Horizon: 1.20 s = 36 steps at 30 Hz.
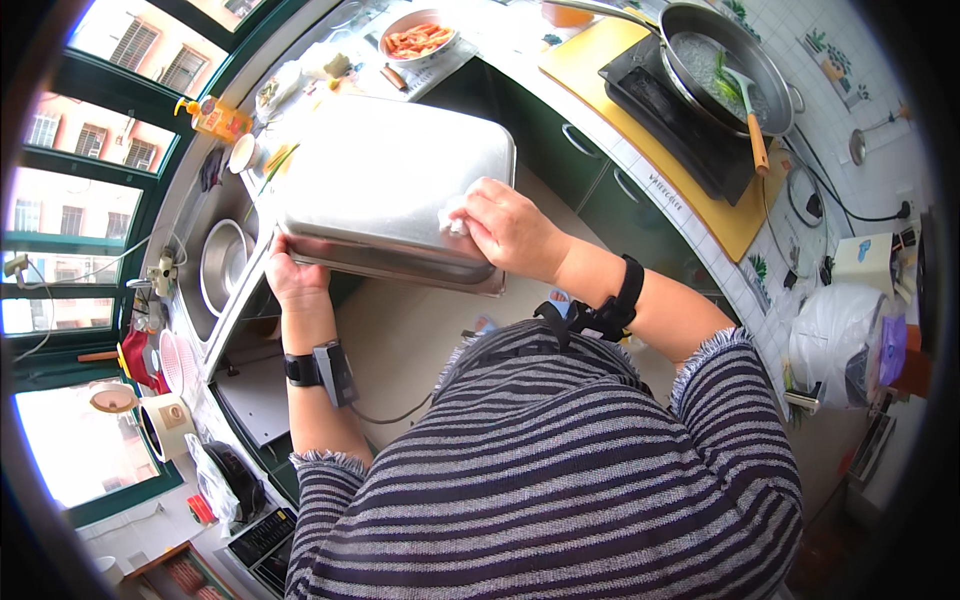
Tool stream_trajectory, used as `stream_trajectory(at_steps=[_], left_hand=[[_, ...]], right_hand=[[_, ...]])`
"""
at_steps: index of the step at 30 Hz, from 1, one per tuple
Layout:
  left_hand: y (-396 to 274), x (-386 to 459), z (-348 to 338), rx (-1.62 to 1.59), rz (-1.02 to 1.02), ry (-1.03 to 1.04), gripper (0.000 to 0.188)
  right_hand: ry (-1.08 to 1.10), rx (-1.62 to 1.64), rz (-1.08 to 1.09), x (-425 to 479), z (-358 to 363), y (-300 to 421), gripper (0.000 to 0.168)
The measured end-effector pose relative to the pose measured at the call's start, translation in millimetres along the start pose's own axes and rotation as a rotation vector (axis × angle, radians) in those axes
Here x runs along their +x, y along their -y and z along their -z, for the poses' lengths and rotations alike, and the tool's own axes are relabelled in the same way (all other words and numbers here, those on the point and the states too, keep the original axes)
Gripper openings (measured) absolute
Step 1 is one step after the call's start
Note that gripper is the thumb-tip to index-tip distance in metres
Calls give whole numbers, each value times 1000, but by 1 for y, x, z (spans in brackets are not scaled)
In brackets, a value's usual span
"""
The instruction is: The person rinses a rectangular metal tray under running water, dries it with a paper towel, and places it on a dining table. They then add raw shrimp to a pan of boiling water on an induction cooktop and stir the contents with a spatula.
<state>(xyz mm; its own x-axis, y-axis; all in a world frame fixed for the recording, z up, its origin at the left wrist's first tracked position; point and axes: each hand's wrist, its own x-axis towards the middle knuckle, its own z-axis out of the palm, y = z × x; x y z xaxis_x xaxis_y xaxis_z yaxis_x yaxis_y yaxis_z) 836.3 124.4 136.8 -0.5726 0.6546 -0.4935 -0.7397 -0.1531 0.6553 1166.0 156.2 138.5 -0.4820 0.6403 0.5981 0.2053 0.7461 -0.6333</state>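
A large rectangular stainless steel tray (390, 172) is held up in front of me, its smooth underside facing the camera. My left hand (296, 274) grips its near left corner, with the fingers partly hidden by the rim. Pinched in my right hand (502, 225) is a crumpled white wad (452, 219), perhaps tissue or cloth, pressed against the tray near its right end. Bright glare washes out the tray's far left part.
A pan of bubbling liquid (697, 56) with greens and a spatula (752, 127) stands on a black cooktop (675, 124) at right. Left are the sink basin (196, 292), a metal bowl (225, 266) and a pump bottle (217, 120). A bowl of shrimp-like food (418, 39) sits at the back.
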Motion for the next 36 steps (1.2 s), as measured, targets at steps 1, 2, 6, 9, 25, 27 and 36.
stream_trajectory(at_steps=[1, 2, 6, 9, 25, 27, 36], left_hand=[[-3, 0, 3, -24, 7, -48, 29], [-4, 8, 13, 22, -36, -61, 26], [-5, 22, 26, -123, -88, -136, 22], [4, 10, 10, -77, -48, -154, 16], [44, -47, -22, 51, -71, 5, 18], [39, -42, -17, 0, -56, 39, 15], [-10, -77, -58, 285, -203, 273, 28]], right_hand=[[21, -9, -27, -4, 3, 2, 13], [-18, -27, -44, -8, 7, 3, 14], [-15, -106, 117, -23, 15, 9, 25], [52, -209, 269, -21, 10, 5, 28], [37, -267, 534, 27, -67, 12, 20], [91, -235, 507, 7, -53, 6, 17], [107, -127, -70, -51, 39, -44, 12]])
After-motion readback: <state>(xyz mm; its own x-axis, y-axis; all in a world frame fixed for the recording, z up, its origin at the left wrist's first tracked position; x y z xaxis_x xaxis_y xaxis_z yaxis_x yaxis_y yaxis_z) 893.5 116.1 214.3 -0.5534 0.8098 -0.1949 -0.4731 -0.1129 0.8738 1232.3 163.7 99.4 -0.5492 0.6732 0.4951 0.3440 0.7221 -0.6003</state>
